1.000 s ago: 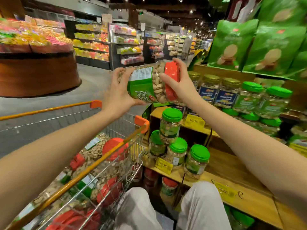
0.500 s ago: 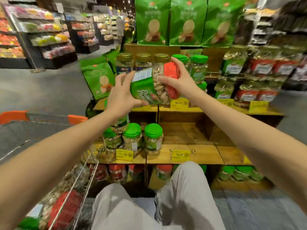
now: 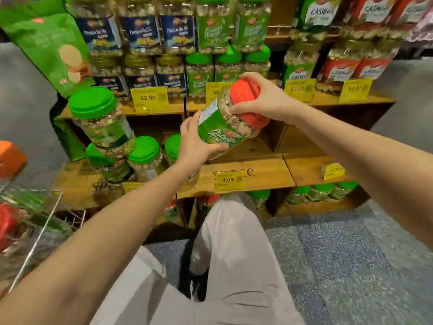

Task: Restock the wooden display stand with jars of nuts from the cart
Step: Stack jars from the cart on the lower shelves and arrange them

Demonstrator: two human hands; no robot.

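From the head camera I see both hands on one jar [image 3: 228,124] of pistachios, held tilted in the air in front of the wooden stand [image 3: 246,175], with its red lid [image 3: 248,104] pointing up and to the right. My left hand [image 3: 195,146] cups the bottom of the jar, fingers wrapped round the green label; my right hand [image 3: 264,99] is closed over the lid and shoulder. Shelled nuts show through the clear wall.

On the middle shelf, to the left, stand green-lidded jars [image 3: 144,153] of nuts, with one more jar [image 3: 100,118] stacked on top of them and leaning. The upper shelf holds rows of blue-label jars [image 3: 143,34] and green-label jars [image 3: 212,31], with cashew jars [image 3: 339,64] to the right.

The middle shelf is bare wood right of the green-lidded group, under and behind the held jar, up to a yellow price tag [image 3: 229,180] on its front edge.

At far left the cart [image 3: 35,233] is cut off by the frame; I make out wire, an orange corner and a red lid inside, all blurred. The lowest shelf is dark, and its jars are partly hidden behind my knee [image 3: 234,231].
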